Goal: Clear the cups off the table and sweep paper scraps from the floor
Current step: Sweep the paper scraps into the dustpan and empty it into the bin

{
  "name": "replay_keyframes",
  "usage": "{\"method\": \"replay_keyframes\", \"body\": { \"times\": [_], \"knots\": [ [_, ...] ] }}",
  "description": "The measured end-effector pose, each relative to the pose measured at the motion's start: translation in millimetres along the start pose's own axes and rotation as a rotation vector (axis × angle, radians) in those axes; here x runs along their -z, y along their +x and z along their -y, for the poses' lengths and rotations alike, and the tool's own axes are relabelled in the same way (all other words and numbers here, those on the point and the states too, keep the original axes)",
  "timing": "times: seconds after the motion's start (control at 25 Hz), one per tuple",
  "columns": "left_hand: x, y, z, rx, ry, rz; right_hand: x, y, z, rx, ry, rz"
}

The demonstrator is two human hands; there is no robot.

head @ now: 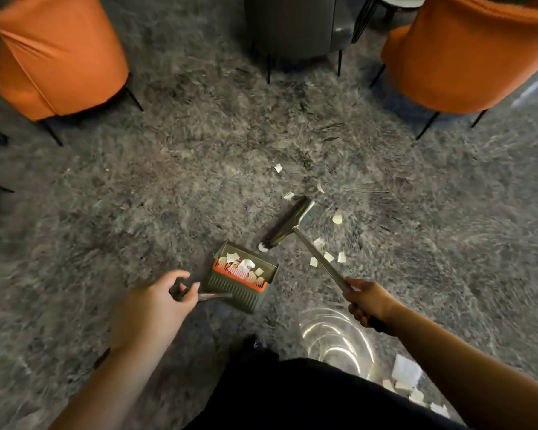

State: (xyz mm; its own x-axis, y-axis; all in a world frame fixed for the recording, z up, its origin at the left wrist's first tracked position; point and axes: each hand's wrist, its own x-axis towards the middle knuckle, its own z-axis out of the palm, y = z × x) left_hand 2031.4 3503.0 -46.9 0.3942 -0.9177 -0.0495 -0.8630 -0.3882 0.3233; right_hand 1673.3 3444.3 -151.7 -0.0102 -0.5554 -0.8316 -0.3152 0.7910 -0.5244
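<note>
A dark green dustpan [242, 287] with an orange comb edge rests on the grey shaggy carpet, with several white paper scraps inside it. My left hand [165, 302] grips the dustpan's handle at its left. My right hand [365, 301] holds the metal handle of a broom [289, 223], whose dark head lies on the carpet just right of and beyond the dustpan. Loose paper scraps [323, 246] lie around the broom handle, and more [278, 168] sit farther out. No cups are in view.
Two orange chairs [59, 54] [466, 54] and a grey chair [292, 26] with thin black legs ring the carpet's far side. A round glass table [336, 336] with scraps [407, 380] near it is at my lower right, beside my dark-clothed legs.
</note>
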Motion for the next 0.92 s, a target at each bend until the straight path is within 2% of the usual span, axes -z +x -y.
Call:
{"method": "replay_keyframes", "body": {
  "times": [0.32,0.48,0.76,0.92],
  "knots": [
    [3,117,5,-0.105,-0.003,0.021,-24,67,105,-0.074,0.025,0.041],
    [7,145,4,-0.028,0.005,0.028,-32,102,137,-0.134,-0.047,0.067],
    [13,183,11,-0.001,0.044,0.052,-48,135,169,-0.116,-0.225,0.081],
    [16,213,24,-0.031,0.048,0.086,-60,143,171,-0.125,-0.212,0.053]
  ]
}}
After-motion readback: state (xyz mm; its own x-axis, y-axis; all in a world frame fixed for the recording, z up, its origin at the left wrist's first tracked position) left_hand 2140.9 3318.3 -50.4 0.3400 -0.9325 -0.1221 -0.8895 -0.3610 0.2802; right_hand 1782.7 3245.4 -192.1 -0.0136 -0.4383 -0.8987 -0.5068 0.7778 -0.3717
